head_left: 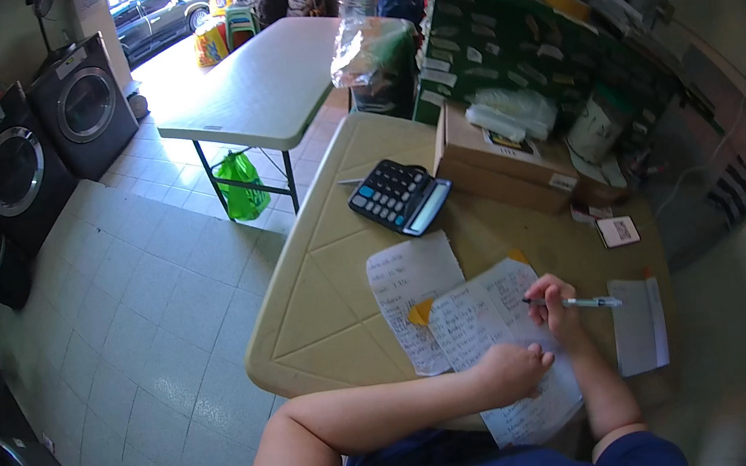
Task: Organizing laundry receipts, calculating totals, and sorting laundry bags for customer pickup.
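My right hand (556, 313) holds a pen (593, 302) between its fingers, above the upper right part of a handwritten paper sheet (469, 320). My left hand (515, 372) rests lower on the same sheet with its fingers curled in; whether anything is inside them cannot be seen. A second handwritten sheet (401, 268) lies partly under the first, to its left. Beyond the papers a black desk calculator (390, 194) with a tilted display sits on the beige plastic table (306, 315).
A cardboard box (500, 167) bearing plastic bags stands at the table's back right. A card with a printed code (618, 232) and a white paper (637, 327) lie at the right. A white folding table (257, 84) stands ahead, front-loading machines (14, 171) at the left.
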`<state>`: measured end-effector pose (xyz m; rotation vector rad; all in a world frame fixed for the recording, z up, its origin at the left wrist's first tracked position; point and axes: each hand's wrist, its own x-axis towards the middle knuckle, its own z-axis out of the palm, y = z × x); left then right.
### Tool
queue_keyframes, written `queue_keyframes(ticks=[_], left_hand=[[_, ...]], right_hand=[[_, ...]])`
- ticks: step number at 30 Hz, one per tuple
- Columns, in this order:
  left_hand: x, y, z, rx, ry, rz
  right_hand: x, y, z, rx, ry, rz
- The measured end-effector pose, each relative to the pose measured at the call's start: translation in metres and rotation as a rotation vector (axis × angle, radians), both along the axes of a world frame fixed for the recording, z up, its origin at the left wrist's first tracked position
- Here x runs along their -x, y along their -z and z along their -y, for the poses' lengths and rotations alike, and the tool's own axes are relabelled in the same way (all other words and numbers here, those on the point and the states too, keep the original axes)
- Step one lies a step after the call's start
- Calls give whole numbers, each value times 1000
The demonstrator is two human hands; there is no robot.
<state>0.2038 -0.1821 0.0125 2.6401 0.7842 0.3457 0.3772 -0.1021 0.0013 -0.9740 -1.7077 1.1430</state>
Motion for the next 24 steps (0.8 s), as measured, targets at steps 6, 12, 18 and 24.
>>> queue_keyframes(ticks=[6, 12, 18, 24], left_hand=[[2, 4, -4, -18, 0, 8], [7, -11, -9, 116, 0, -36], [7, -20, -13, 133, 13, -117], [7, -20, -9, 130, 27, -149]], right_hand=[[2, -2, -4, -38, -50, 81], [-12, -7, -19, 68, -92, -51], [-2, -1, -16, 46, 44, -82], [-9, 2, -12, -120, -42, 45]])
